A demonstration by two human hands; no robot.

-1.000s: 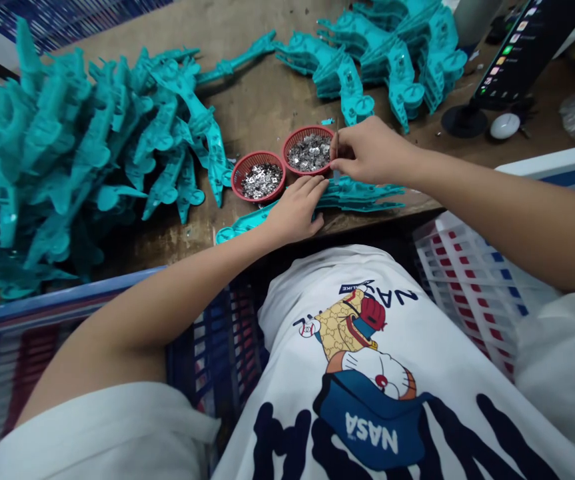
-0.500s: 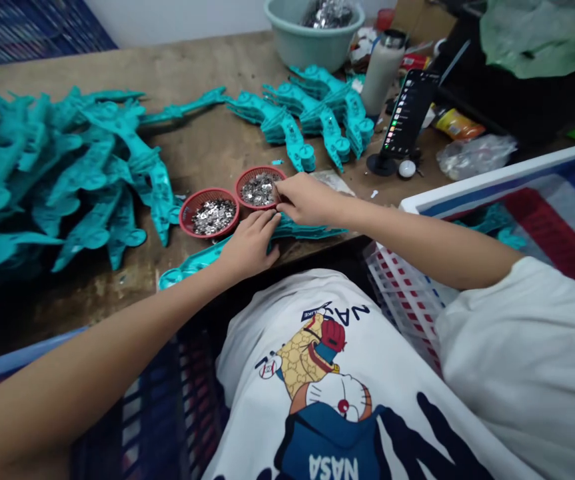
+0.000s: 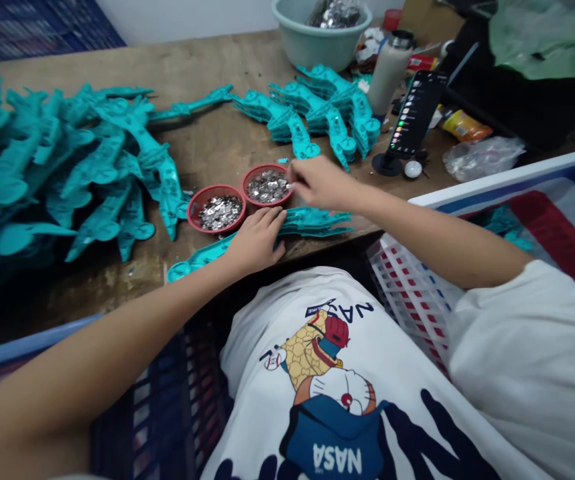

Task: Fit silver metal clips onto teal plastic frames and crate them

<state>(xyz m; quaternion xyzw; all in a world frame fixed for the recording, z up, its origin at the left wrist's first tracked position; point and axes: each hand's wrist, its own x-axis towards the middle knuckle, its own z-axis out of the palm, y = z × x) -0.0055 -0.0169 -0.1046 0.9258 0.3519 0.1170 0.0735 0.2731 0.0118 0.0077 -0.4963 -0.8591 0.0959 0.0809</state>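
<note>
Midsection of the teal plastic moulding [image 3: 312, 223] is hidden beneath the left hand [image 3: 257, 243]; only its two ends show. It lies on the counter [image 3: 207, 63], on the near side of the far red basket [image 3: 260, 170]. Whether it is one piece or several stacked: not clear. Left fingers are extended across it, tips pointing toward the far red basket, thumb at the near side; grip underneath cannot be told. Right hand [image 3: 322, 183] is at the right rim of the far red basket, covering part of it, apart from the moulding. Its fingers are bent together; cannot tell whether they pinch anything. Metal pieces [image 3: 270, 188] in that basket are too small to separate by eye. Near red basket [image 3: 193, 212] sits just left of the far one. Further left, a heap of teal mouldings [image 3: 97, 167] is cut off at the frame edge.
</note>
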